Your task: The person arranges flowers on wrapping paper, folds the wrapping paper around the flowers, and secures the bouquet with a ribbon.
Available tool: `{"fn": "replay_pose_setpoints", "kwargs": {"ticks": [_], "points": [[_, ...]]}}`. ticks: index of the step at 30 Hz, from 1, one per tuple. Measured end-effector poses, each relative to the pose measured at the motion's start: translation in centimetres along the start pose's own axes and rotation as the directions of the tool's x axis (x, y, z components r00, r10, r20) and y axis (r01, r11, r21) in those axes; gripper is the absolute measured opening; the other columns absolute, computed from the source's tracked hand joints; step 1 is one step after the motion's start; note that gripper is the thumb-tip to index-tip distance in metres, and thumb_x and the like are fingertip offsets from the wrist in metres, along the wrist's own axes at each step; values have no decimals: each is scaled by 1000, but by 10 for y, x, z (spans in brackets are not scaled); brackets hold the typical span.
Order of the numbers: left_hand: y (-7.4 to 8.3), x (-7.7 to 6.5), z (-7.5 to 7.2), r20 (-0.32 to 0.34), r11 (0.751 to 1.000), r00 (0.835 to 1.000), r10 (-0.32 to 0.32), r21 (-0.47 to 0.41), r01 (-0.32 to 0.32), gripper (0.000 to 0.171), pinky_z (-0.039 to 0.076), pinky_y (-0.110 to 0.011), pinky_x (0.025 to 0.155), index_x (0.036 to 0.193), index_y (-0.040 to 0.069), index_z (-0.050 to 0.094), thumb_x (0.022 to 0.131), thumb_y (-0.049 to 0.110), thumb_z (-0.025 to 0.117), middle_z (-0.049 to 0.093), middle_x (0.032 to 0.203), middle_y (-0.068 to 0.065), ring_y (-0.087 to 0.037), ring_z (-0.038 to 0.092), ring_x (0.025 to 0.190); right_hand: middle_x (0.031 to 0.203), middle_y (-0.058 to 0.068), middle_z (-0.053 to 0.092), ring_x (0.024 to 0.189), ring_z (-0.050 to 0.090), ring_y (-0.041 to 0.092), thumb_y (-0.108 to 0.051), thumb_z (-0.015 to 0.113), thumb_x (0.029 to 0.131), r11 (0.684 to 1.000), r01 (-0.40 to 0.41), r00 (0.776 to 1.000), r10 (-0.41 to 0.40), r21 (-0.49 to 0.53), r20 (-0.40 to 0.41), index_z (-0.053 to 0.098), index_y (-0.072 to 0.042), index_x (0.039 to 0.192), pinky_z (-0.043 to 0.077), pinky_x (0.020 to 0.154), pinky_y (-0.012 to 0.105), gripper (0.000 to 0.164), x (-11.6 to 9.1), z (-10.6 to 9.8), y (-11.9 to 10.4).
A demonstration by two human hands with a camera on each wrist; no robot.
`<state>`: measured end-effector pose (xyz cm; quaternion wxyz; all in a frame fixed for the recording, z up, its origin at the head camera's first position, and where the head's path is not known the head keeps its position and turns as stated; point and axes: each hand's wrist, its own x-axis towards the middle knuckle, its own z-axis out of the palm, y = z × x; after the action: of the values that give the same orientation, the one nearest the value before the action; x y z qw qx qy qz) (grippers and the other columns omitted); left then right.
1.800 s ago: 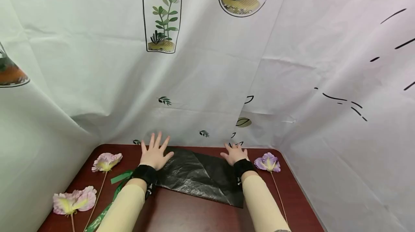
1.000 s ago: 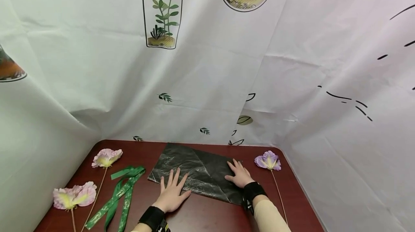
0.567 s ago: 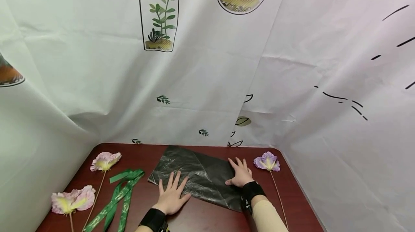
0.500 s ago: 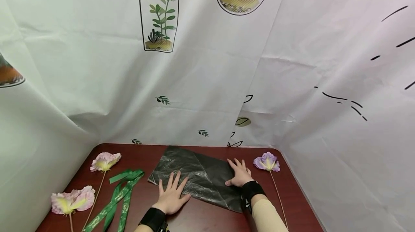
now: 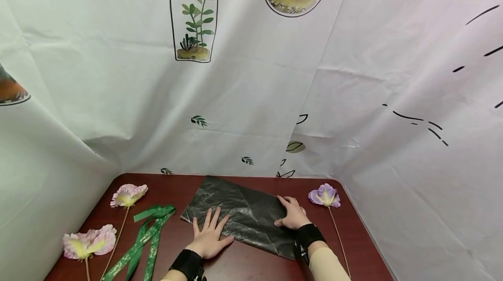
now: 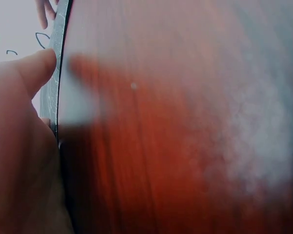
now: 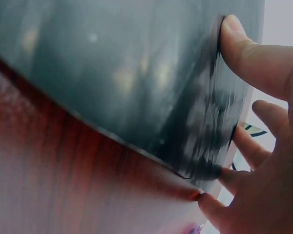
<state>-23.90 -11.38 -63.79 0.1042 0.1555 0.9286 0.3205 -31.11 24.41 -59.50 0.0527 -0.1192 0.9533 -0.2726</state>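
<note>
A thin, creased black sheet (image 5: 251,204), glossy in places, lies slanted across the middle of the table. My left hand (image 5: 208,240) rests flat with fingers spread, the fingertips over the sheet's front edge and the palm near the bare wood. In the left wrist view, the left thumb (image 6: 41,66) lies along the edge of the sheet. My right hand (image 5: 294,215) touches the sheet's right part with its fingers slightly bent and apart. The right wrist view has the right thumb (image 7: 234,31) on the sheet and the other fingertips along its border.
On the table (image 5: 251,268) to the left lie a green patterned ribbon (image 5: 147,233) and two pink artificial flowers (image 5: 129,195) on long stems. A purple flower (image 5: 325,195) lies at the right. A white printed curtain (image 5: 243,89) surrounds the table at the back and sides.
Both hands have come back from the far edge toward me, the left one most, uncovering the ribbon. Lately the right fingers have bent a little and the sheet's near right corner has shifted closer.
</note>
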Motion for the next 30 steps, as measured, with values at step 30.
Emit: {"fn": "replay_pose_setpoints", "kwargs": {"ticks": [30], "points": [[35, 14, -3, -264, 999, 964, 16, 31, -9, 44, -5, -87, 121, 134, 5, 68, 95, 9, 88, 41, 164, -40, -64, 23, 159, 110, 17, 70, 100, 68, 41, -19, 103, 80, 993, -5, 979, -19, -117, -203, 68, -4, 117, 55, 83, 66, 53, -10, -1, -14]]}}
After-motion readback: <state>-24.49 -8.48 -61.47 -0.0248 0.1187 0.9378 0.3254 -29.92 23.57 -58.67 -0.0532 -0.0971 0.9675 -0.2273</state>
